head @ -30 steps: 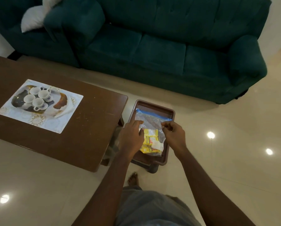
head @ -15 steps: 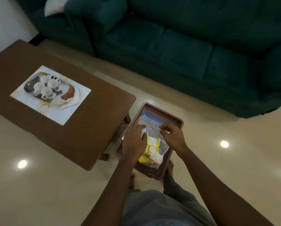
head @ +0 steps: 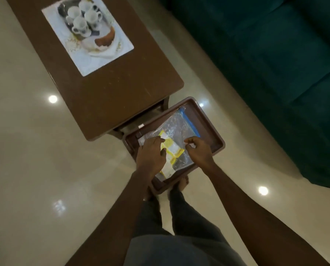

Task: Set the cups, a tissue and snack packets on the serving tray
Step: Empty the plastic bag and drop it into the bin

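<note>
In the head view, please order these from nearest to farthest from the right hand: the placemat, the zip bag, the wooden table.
1. zip bag, pinched by the right hand.
2. wooden table, to the left.
3. placemat, on the table's far end.

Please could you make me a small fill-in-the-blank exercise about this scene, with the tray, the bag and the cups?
1. The clear bag lies in the brown tray; its zip strip is ____.
2. The snack packets inside it are mostly ____.
3. The white cups stand on a mat on the brown ____.
4. The left hand and the right hand both touch the ____, not the cups.
Missing words: blue; yellow; table; bag.
</note>
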